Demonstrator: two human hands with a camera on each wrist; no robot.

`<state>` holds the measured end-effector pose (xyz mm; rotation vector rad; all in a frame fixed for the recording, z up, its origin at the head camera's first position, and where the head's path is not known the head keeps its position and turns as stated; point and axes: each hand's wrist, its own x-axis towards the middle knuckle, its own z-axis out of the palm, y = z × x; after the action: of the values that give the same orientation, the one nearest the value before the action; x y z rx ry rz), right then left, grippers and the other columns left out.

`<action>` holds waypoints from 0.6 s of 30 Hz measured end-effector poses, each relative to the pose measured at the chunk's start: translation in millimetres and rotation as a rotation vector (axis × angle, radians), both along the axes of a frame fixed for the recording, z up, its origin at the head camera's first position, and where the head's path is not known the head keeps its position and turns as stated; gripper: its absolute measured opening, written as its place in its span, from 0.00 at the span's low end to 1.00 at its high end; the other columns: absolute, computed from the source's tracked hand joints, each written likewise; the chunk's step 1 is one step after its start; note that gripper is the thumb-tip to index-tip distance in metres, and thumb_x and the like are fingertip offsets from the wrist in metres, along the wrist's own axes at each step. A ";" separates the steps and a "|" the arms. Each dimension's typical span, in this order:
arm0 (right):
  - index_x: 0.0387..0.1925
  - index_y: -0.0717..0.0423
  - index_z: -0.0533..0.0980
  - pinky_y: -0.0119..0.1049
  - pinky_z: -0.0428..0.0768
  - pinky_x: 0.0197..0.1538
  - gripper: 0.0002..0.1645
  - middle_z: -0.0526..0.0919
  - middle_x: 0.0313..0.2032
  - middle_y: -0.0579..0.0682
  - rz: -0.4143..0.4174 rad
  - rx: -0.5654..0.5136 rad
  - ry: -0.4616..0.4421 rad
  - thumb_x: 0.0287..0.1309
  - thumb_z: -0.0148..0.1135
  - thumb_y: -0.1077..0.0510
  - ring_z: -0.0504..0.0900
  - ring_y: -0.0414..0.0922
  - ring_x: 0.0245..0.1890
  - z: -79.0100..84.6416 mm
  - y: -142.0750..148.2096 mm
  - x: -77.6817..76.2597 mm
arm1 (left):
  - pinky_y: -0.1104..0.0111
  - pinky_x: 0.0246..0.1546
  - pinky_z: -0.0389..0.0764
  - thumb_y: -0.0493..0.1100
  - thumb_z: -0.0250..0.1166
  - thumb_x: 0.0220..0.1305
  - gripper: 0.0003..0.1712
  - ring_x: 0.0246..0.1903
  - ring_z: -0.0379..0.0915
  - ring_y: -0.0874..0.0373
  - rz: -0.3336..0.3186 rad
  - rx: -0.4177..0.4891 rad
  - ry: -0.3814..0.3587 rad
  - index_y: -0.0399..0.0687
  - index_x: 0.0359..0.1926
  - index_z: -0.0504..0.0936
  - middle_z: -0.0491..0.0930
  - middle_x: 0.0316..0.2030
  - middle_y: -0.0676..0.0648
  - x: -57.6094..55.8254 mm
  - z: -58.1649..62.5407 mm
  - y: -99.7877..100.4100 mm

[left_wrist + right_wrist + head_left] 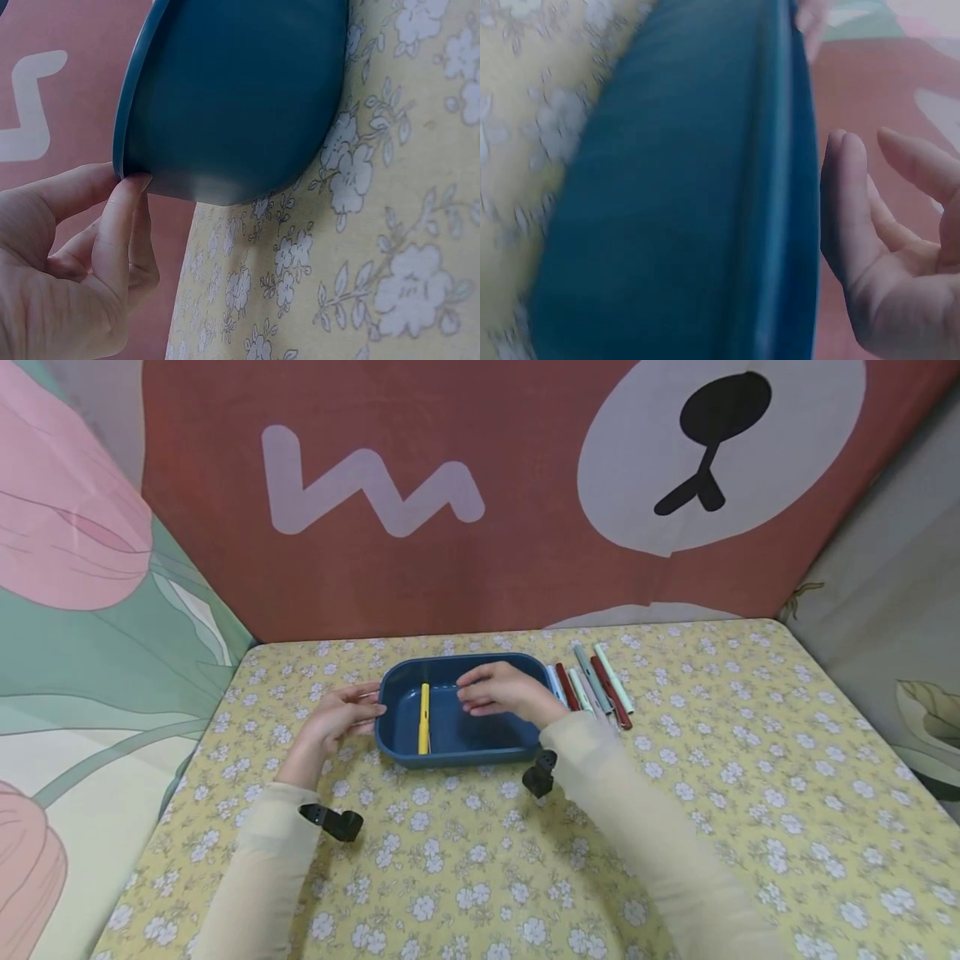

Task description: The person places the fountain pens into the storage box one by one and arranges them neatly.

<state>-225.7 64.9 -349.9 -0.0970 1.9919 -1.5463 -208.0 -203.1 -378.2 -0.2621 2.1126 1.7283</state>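
Observation:
A dark blue box [450, 760] with rounded corners stands on the table. At its left end my left hand [341, 717] holds the rim, thumb and fingertips meeting there in the left wrist view [82, 255]. Inside the box, toward the left, lies a yellow pen [424, 718], lengthwise from front to back. My right hand [501, 690] hovers over the right half of the box with fingers slightly bent. In the right wrist view a gap shows between the thumb and fingers of the right hand [892, 247], with nothing between them.
Right of the box several pens lie side by side, among them a dark red pen [611, 692], a grey-green pen [592, 679] and a pale mint pen [613, 678]. The right forearm partly covers them. A flowered yellow cloth [450, 877] covers the table, and a printed red curtain [420, 585] hangs behind.

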 end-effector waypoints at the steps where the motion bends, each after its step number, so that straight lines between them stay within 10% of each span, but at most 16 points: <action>1: 0.64 0.63 0.67 0.49 0.76 0.64 0.26 0.74 0.59 0.67 -0.008 -0.012 -0.002 0.65 0.57 0.61 0.79 0.55 0.54 1.8 4.7 -1.3 | 0.81 0.33 0.84 0.35 0.58 0.67 0.35 0.31 0.80 0.74 0.003 -0.003 -0.003 0.46 0.72 0.58 0.61 0.70 0.39 -0.4 0.0 -0.3; 18: 0.69 0.62 0.60 0.24 0.83 0.48 0.31 0.77 0.46 0.43 -0.182 -0.020 0.074 0.68 0.53 0.59 0.82 0.33 0.41 10.2 104.7 -20.2 | 0.80 0.35 0.84 0.35 0.59 0.66 0.36 0.33 0.81 0.73 0.005 -0.007 -0.012 0.46 0.72 0.58 0.59 0.71 0.38 -1.0 0.7 -1.1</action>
<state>-245.9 169.6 -339.7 0.0202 2.0919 -1.6995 -209.0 -204.2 -377.4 -0.2798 2.1118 1.7177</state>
